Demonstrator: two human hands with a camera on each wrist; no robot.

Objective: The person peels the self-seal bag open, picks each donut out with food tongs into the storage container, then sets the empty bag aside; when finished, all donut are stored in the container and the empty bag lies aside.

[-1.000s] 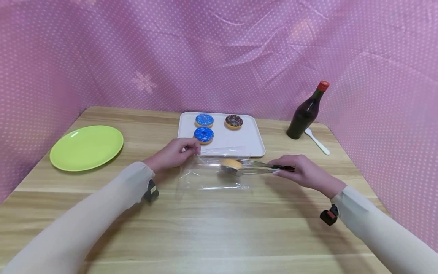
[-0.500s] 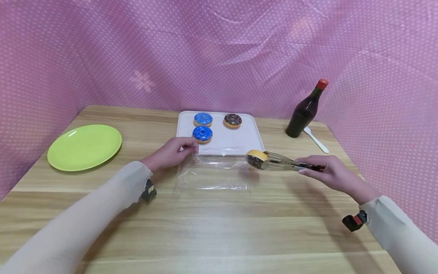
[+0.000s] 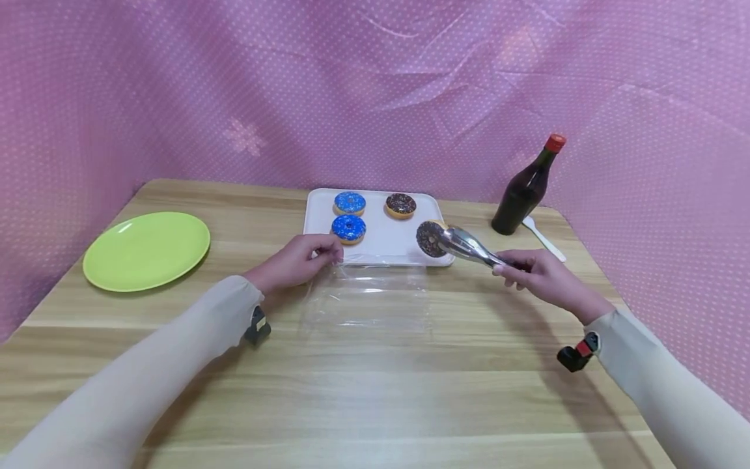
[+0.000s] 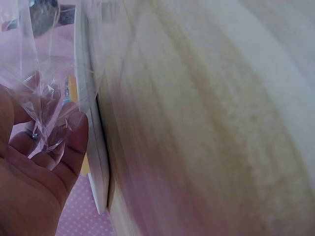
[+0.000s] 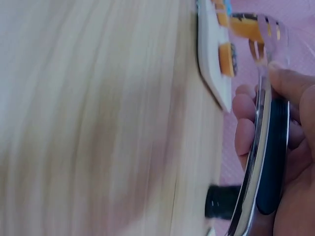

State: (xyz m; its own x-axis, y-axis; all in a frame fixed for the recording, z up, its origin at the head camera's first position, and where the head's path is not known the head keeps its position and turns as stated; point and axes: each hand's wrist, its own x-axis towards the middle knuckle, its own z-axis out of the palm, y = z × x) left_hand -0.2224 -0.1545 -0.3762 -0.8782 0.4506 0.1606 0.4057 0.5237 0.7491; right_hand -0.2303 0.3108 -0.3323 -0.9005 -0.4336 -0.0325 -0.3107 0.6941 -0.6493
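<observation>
My left hand (image 3: 301,259) pinches the edge of a clear plastic bag (image 3: 369,299); in the left wrist view the crumpled film (image 4: 49,108) lies between thumb and fingers. Metal tongs (image 3: 469,246) with dark grips are held in my right hand (image 3: 541,277). Their tips clasp a chocolate-topped donut (image 3: 430,239), tilted with its sprinkled face toward me, above the right front corner of the white tray (image 3: 404,244). In the right wrist view that donut (image 5: 246,27) sits between the slotted tong ends. Another chocolate donut (image 3: 401,205) and two blue donuts (image 3: 349,202) rest on the tray.
A green plate (image 3: 146,252) stands at the left of the wooden table (image 3: 375,404). At the back right are a dark bottle (image 3: 521,192) with a red cap and a white plastic utensil (image 3: 545,240). A pink dotted cloth (image 3: 375,91) hangs behind.
The tongs and donut have come out of the bag's right side, then risen toward the tray while turning, so the dark topping faces me. My left hand keeps its place on the bag.
</observation>
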